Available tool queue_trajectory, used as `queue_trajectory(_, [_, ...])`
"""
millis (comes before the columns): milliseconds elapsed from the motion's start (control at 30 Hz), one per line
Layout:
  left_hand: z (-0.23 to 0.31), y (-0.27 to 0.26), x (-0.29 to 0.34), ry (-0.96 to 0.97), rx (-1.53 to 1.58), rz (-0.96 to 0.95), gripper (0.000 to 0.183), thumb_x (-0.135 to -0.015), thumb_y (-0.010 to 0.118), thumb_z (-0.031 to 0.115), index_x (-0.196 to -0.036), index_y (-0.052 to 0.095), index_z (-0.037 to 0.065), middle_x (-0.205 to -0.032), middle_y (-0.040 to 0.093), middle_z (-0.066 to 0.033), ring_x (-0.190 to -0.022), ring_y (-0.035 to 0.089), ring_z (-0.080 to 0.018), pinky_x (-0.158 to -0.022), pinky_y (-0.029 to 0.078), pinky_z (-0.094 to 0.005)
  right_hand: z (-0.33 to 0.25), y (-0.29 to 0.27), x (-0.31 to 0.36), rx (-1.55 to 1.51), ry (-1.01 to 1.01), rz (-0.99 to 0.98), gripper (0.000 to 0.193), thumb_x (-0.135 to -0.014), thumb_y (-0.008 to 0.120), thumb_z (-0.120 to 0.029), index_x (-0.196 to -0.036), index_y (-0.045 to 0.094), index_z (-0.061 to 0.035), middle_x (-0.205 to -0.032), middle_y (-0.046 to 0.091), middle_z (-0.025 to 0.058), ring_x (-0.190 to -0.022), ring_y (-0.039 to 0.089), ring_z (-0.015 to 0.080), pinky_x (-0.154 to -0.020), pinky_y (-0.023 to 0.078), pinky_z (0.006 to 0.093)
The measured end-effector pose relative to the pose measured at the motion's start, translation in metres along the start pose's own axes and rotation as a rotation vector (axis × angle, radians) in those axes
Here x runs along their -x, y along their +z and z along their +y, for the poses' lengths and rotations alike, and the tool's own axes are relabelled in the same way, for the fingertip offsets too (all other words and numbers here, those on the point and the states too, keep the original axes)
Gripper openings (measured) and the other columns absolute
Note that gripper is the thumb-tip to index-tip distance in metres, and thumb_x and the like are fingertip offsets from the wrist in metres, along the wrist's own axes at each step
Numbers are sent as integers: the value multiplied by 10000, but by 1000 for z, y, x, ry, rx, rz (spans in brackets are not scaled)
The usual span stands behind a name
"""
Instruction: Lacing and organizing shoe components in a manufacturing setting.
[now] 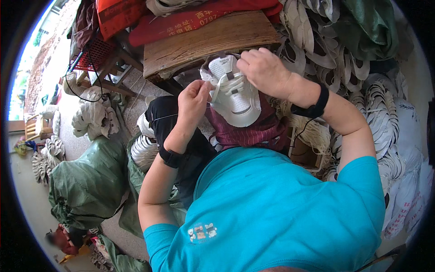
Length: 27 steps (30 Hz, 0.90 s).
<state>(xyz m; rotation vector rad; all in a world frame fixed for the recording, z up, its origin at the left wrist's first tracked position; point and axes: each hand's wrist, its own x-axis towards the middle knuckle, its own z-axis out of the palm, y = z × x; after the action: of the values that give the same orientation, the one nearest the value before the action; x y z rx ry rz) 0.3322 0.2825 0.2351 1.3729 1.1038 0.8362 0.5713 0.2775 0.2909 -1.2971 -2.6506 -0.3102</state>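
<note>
A white shoe upper (242, 106), toe toward me, rests above maroon striped cloth (244, 133) on my lap. White shoelace (220, 86) crosses its front below the tongue (222, 66). My left hand (193, 100) is beside the upper's left edge, thumb and fingers pinched on the shoelace. A thin pale strand (165, 117) runs leftward from near that wrist. At the upper's top right, my right hand (263, 71) is closed against the collar and appears to grip the upper; its fingertips are partly hidden.
Ahead stands a wooden table (204, 41) bearing red bags (181, 25). To the right are bundled white shoe parts (380, 118) and a box of pale laces (312, 140). Green sacks (86, 177) lie left. Another person (68, 240) is at the far lower left.
</note>
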Motion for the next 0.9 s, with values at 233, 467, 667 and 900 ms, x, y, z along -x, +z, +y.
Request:
queue_trajectory(233, [7, -4, -7, -3, -241, 12, 241, -943, 577, 195, -841, 650, -11, -691, 587, -4, -631, 554, -127, -582, 424, -251, 29, -7, -2, -380, -70, -24, 311, -747, 708, -37, -1030, 587, -71, -1096, 551, 81, -1037, 575, 289, -888, 482, 393])
queue_trajectory(467, [46, 0, -19, 436, -1105, -50, 209, -879, 585, 246, -851, 638, 47, -821, 609, -143, -848, 621, -345, -722, 503, -421, 55, -11, -19, -433, -170, -202, 283, -763, 709, -30, -1014, 585, -69, -1073, 580, 55, -1027, 589, 284, -871, 498, 400])
queue_trajectory(667, [68, -27, -41, 522, -830, -306, 288, -762, 727, 28, -1019, 598, 47, -991, 565, -97, -912, 589, -270, -824, 501, -350, 59, -11, -29, -516, -171, -317, 240, -787, 722, -77, -988, 591, -68, -1051, 575, 55, -970, 615, 279, -831, 510, 402])
queue_trajectory(900, [52, -43, -64, 320, -731, -583, 197, -799, 741, 104, -950, 630, 40, -976, 544, -72, -923, 547, -174, -781, 472, -296, 62, 1, -34, -891, 107, -475, 219, -827, 711, -235, -809, 642, -28, -953, 517, 35, -875, 554, 180, -757, 453, 323])
